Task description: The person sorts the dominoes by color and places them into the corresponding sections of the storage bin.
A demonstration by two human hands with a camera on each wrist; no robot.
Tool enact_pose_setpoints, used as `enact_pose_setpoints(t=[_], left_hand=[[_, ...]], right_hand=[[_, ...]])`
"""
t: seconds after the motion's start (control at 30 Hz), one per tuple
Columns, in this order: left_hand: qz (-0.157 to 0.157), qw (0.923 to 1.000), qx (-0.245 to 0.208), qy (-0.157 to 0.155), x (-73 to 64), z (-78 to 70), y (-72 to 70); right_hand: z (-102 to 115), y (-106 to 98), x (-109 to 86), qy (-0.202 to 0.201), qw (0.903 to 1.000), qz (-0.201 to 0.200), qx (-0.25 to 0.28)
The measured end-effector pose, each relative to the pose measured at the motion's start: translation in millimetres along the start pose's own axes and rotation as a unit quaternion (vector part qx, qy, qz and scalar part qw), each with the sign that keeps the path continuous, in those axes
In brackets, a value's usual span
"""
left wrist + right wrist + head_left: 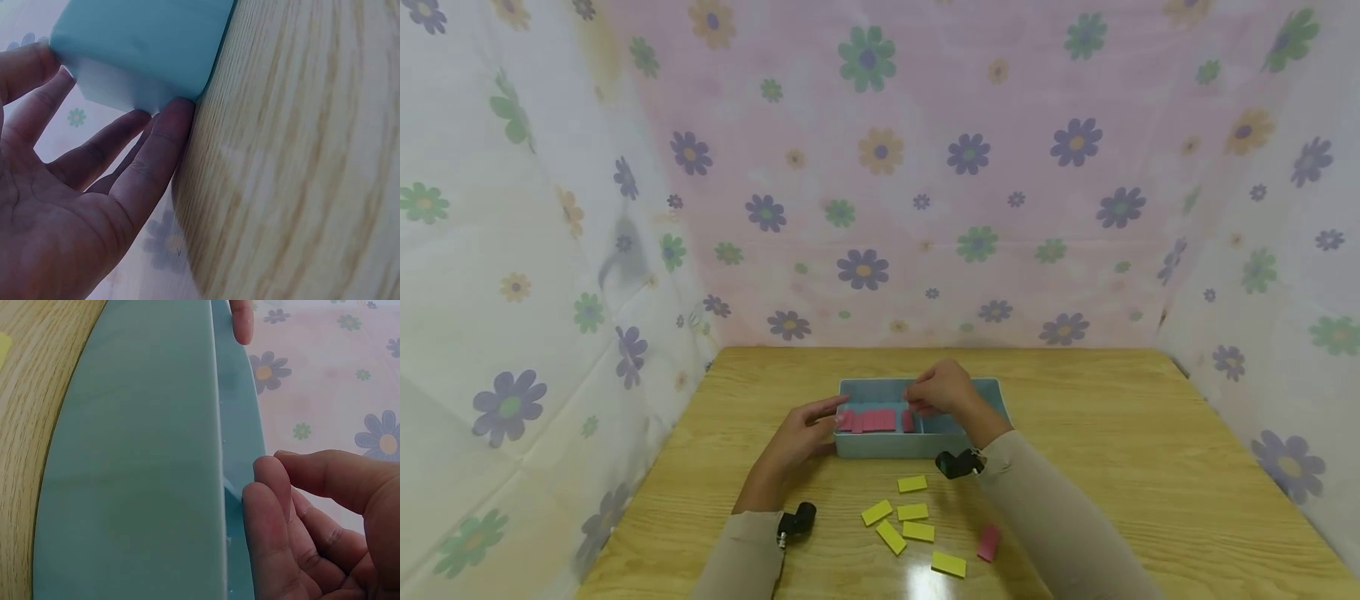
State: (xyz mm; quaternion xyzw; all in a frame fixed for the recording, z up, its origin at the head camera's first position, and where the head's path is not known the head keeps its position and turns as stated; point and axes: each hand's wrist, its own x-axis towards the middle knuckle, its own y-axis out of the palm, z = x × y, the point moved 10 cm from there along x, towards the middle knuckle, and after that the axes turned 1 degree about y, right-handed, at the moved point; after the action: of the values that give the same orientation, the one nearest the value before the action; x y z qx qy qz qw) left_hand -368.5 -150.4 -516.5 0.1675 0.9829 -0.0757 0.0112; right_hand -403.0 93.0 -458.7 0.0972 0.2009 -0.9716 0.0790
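A pale blue plastic box [880, 447] stands on the table, split by a low divider. My left hand [799, 437] is at its left end; in the left wrist view the fairly straight fingers [164, 134] touch the end wall. Several pink blocks [872, 420] lie in a row inside the left compartment, with a single pink block [907, 421] apart from them beside the divider. Over this block my right hand [942, 390] reaches into the box. Its fingers are curled, thumb near the forefinger, and in the right wrist view nothing shows between the fingertips [262, 506].
Several yellow blocks [912, 512] lie scattered on the table in front of the box. One more pink block [988, 542] rests close to the right sleeve [1060, 508]. Flowered cloth [925, 317] encloses the wooden table [1150, 467] at the back and both sides.
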Motion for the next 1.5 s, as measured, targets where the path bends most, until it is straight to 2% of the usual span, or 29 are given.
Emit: enact_pose_setpoints(t=[0.37,0.73,0.9,1.03,1.23,1.37,1.5], left_hand=[[0.005,1.0,-0.001,0.005,0.1,0.3,0.3],[0.004,1.0,-0.003,0.007,0.2,-1.6,1.3],[0.006,0.9999,-0.01,0.001,0.3,0.0,1.2],[0.003,0.9999,-0.01,-0.002,0.9,1.1,-0.3],[0.001,0.9999,-0.014,-0.004,2.6,2.8,-1.4],[0.003,0.9998,-0.018,-0.008,1.8,3.3,-1.0],[0.005,0.9998,-0.017,-0.001,1.5,2.2,-0.4]], right_hand=[[-0.5,-0.5,0.1,0.004,1.0,0.006,0.003],[-1.9,-7.7,-5.3,-0.019,0.9997,0.008,-0.014],[2.1,-6.5,-10.9,-0.009,0.9996,0.023,0.011],[9.9,5.3,-17.4,0.003,0.9977,0.058,0.035],[24.9,38.3,-31.3,0.022,0.9885,0.128,0.078],[30.1,54.7,-34.2,0.017,0.9885,0.144,0.043],[27.5,60.2,-27.9,0.023,0.9929,0.115,-0.023]])
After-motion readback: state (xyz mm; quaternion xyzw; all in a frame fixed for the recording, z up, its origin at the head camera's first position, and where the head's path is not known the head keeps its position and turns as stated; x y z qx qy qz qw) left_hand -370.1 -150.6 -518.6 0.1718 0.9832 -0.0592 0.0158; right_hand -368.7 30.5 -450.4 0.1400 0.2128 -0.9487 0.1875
